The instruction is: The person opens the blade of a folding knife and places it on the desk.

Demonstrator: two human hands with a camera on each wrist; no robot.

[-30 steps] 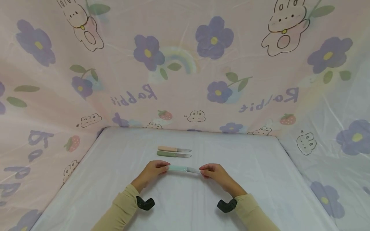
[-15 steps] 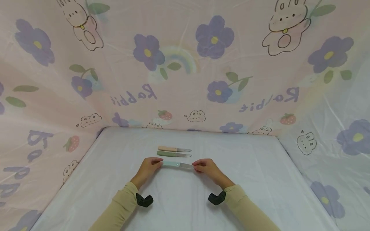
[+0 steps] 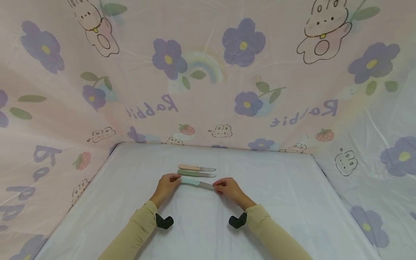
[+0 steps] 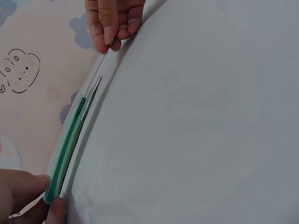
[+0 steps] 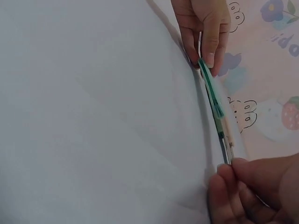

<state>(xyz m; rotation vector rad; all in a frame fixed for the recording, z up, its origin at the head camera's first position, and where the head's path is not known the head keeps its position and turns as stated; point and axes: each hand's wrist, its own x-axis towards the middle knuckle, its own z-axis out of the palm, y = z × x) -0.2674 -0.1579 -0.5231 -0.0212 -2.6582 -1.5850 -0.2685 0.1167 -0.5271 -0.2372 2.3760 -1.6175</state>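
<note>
Between both hands, a small folding knife with a mint handle and an unfolded metal blade lies roughly crosswise. My left hand pinches the end of its handle. The blade's tip is pinched by my right hand. Just beyond it, a knife with a green handle and one with a peach handle lie side by side, blades pointing right. In the left wrist view the mint handle shows a darker green strip along its edge, and its far end is at the other hand's fingertips.
A white cloth-covered table spreads around the hands. Pinkish curtain with flowers and rabbits rises at the back and both sides. Black wrist devices sit at the cuffs of the sleeves.
Both hands have carried the mint knife leftward and away from the body, closer to the green knife. The green and peach knives have stayed where they lie.
</note>
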